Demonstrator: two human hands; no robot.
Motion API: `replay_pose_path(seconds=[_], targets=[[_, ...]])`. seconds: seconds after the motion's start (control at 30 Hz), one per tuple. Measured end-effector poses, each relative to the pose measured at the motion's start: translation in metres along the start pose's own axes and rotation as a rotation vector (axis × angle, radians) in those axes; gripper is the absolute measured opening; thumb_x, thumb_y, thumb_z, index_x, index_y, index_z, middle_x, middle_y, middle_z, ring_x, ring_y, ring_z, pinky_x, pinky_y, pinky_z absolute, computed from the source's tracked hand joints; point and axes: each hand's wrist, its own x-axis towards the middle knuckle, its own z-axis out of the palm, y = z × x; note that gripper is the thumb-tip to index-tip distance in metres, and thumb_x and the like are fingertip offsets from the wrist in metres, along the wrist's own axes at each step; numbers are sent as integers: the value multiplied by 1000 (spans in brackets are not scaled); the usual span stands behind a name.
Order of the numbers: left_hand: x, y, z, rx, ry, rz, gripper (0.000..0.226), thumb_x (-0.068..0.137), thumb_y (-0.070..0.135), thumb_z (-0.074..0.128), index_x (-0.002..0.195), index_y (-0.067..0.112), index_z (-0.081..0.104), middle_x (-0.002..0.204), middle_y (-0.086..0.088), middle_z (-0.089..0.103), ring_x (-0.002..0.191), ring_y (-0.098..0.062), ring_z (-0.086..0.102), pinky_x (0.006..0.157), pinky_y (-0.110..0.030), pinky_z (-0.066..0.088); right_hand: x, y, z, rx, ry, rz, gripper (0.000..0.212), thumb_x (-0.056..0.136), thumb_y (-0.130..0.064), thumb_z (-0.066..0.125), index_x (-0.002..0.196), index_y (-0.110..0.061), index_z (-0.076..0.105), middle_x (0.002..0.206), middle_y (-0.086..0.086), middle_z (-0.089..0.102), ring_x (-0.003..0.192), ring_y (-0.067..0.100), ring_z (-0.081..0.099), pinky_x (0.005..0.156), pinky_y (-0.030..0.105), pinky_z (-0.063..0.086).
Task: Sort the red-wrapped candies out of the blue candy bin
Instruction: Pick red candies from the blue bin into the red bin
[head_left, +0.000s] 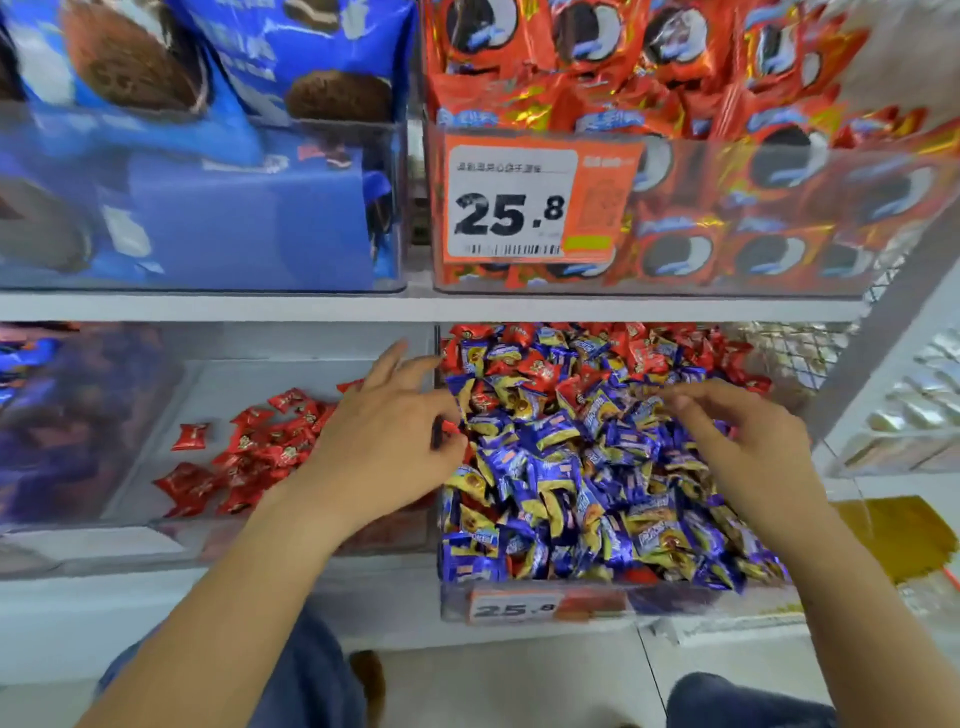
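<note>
A clear bin (519, 603) on the lower shelf is heaped with blue-and-yellow wrapped candies (587, 499). Red-wrapped candies (540, 364) lie mixed in, mostly toward its back. My left hand (384, 436) hovers at the bin's left wall, thumb and fingers pinched on a small red candy (450, 429). My right hand (743, 441) hangs over the blue candies on the right side, fingers curled and apart, with nothing visibly in them. The clear bin to the left holds a loose pile of red candies (249, 452).
Above, a shelf board (363, 306) carries a bin of blue cookie bags (197, 197) and a bin of red cookie packs (727, 208) with an orange 25.8 price tag (535, 200). A wire mesh side panel (795, 353) stands at right. My knees show below.
</note>
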Motion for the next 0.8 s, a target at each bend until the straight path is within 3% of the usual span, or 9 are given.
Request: replay_pose_path(seconds=[0.13, 0.23, 0.33, 0.4, 0.47, 0.57, 0.63, 0.7, 0.8], targets=[[5, 8, -3, 74, -75, -6, 21, 85, 53, 59, 101, 41, 60, 157, 8, 20, 147, -16, -2, 116, -45, 18, 5, 23, -25, -21, 72, 92, 15, 94, -27, 55, 98, -25, 70, 88, -2, 69, 88, 20, 63, 76, 34, 47], [7, 15, 1, 50, 43, 54, 20, 83, 48, 64, 94, 32, 62, 147, 4, 40, 143, -21, 18, 113, -40, 22, 1, 36, -39, -53, 84, 129, 17, 93, -27, 56, 101, -23, 70, 90, 0, 70, 89, 19, 63, 74, 31, 43], [8, 35, 2, -104, 231, 120, 21, 79, 46, 66, 81, 28, 55, 106, 4, 65, 106, -22, 51, 85, -34, 38, -5, 43, -49, -124, 77, 112, 13, 91, -21, 59, 98, -23, 69, 88, 0, 69, 80, 17, 62, 70, 29, 42], [8, 53, 2, -190, 269, 109, 23, 80, 48, 63, 79, 30, 49, 76, 13, 57, 77, -16, 51, 62, -30, 33, -8, 47, -54, -201, 55, 91, 16, 89, -16, 61, 102, -19, 70, 92, 2, 70, 76, 19, 62, 70, 30, 46], [11, 71, 4, -264, 265, 110, 23, 82, 47, 61, 80, 28, 48, 63, 13, 51, 63, -10, 49, 54, -26, 32, -10, 50, -56, -270, 44, 73, 20, 89, -14, 61, 107, -16, 70, 95, 5, 70, 76, 23, 63, 70, 32, 47], [22, 91, 13, -335, 228, 122, 22, 88, 41, 61, 84, 26, 45, 66, 7, 57, 59, -9, 52, 56, -24, 37, -12, 55, -49, -354, -20, 40, 27, 93, -17, 56, 119, -16, 63, 100, 12, 67, 85, 30, 63, 73, 35, 47], [31, 100, 20, -361, 204, 96, 17, 92, 31, 59, 88, 25, 43, 69, 2, 59, 56, -10, 52, 57, -27, 39, -12, 58, -38, -461, -126, 26, 39, 97, -22, 48, 136, -17, 48, 112, 13, 61, 92, 31, 60, 73, 35, 44], [38, 106, 24, -382, 180, 97, 12, 94, 19, 54, 96, 22, 43, 78, 2, 60, 52, -4, 52, 52, -21, 38, -10, 58, -30, -519, -161, -3, 45, 100, -24, 41, 144, -16, 35, 117, 12, 57, 97, 30, 57, 72, 34, 41], [48, 114, 28, -382, 125, 112, 15, 95, 10, 47, 104, 22, 50, 92, 8, 59, 56, 5, 50, 54, -10, 37, -7, 57, -25, -546, -154, -35, 46, 101, -29, 39, 145, -17, 33, 116, 11, 56, 99, 28, 55, 72, 34, 40]])
